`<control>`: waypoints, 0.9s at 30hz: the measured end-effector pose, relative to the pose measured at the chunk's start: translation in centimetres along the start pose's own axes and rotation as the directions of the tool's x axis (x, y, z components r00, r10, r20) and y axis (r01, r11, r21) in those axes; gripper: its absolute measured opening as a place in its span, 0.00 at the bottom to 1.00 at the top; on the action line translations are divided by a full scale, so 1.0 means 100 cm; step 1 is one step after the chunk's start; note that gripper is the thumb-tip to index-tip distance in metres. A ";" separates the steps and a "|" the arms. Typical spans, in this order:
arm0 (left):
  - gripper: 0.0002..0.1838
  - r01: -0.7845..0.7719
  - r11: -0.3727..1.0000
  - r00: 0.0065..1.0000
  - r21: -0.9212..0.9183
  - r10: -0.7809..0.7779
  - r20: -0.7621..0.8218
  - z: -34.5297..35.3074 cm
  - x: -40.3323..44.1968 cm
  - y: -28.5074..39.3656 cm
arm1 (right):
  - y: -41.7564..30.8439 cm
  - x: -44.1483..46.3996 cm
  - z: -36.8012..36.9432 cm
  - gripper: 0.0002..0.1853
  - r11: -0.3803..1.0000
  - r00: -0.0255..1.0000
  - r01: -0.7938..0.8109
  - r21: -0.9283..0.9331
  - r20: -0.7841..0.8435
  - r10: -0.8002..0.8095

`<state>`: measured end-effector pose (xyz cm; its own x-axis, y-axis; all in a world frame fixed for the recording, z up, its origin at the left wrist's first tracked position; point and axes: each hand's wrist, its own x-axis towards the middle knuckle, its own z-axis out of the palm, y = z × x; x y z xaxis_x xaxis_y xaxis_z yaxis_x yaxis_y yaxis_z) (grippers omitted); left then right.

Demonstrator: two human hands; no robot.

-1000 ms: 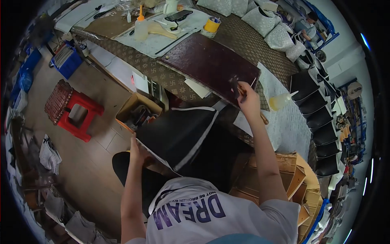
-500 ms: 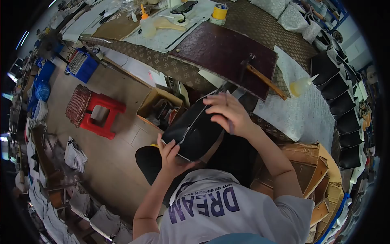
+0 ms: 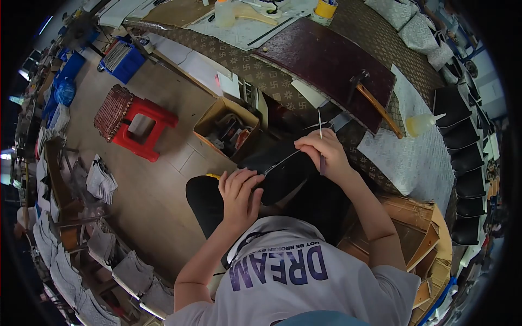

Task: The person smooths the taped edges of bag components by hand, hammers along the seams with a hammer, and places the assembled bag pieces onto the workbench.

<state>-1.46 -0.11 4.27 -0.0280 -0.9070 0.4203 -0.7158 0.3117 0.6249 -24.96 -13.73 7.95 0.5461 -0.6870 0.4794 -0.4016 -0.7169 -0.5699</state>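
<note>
A black leather-like piece (image 3: pixel 282 175) with a pale line along its edge lies across my lap. My left hand (image 3: pixel 239 195) rests on its near left end, fingers stretched and thumb apart. At the far right end, my right hand (image 3: pixel 328 154) is closed around a slim tool with a purple handle (image 3: pixel 322 165). Its thin pale shaft (image 3: pixel 320 124) points upward, away from me; the tip's exact kind is too small to tell. Black trousers behind the piece make its outline hard to separate.
A dark red board (image 3: pixel 331 60) on the patterned table carries a hammer (image 3: pixel 380 110). Beside it stands a glue bottle (image 3: pixel 421 125). An open carton (image 3: pixel 225 127), a red stool (image 3: pixel 144 127) and a torn cardboard box (image 3: pixel 397 217) surround me. Black pieces (image 3: pixel 467 157) line the right side.
The black piece has gone lower and flatter on my lap. My left hand has shifted from gripping its end to lying on top. The tool in my right hand now points upward.
</note>
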 end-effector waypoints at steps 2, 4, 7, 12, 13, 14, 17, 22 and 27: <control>0.17 -0.009 1.000 1.000 0.027 0.009 0.014 -0.002 0.013 0.007 | -0.004 0.000 0.004 0.12 0.980 0.983 -0.144 0.140 -0.090 0.157; 0.17 0.000 1.000 0.999 -0.003 0.000 0.040 -0.001 0.024 0.010 | -0.015 0.009 0.008 0.13 0.873 0.907 -0.303 0.382 -0.166 0.387; 0.17 -0.040 0.999 0.997 -0.021 0.042 0.072 0.000 0.044 0.012 | -0.013 0.019 0.013 0.18 0.952 0.934 -0.121 0.282 -0.292 0.206; 0.15 -0.139 0.976 0.990 -0.165 0.143 0.013 0.014 0.057 0.000 | -0.037 0.030 0.019 0.31 0.466 0.917 -0.078 0.881 -0.120 0.381; 0.15 -0.188 0.971 0.982 -0.146 0.186 -0.028 0.017 0.055 -0.001 | -0.039 0.031 0.019 0.31 0.352 0.908 -0.104 0.930 -0.055 0.415; 0.14 -0.234 0.965 0.972 -0.122 0.227 -0.068 0.018 0.053 -0.001 | -0.041 0.033 0.020 0.31 0.229 0.898 -0.128 0.965 0.015 0.440; 0.12 -0.181 0.975 0.979 -0.130 0.165 -0.123 0.021 0.052 0.005 | -0.048 0.035 0.030 0.31 0.209 0.885 -0.187 0.960 0.072 0.461; 0.10 -0.136 0.980 0.983 -0.142 0.116 -0.141 0.024 0.050 0.007 | -0.046 0.030 0.049 0.30 0.299 0.886 -0.288 0.910 0.134 0.445; 0.08 -0.092 0.980 0.988 -0.175 0.068 -0.140 0.025 0.049 0.013 | -0.023 0.021 0.033 0.28 0.628 0.936 -0.290 0.723 0.075 0.345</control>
<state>-4.25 -4.81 5.53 0.0213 -0.8350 0.5499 -0.5767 0.4390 0.6890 -20.45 -13.10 8.03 0.4275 -0.8813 0.2017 0.1211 -0.1653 -0.9788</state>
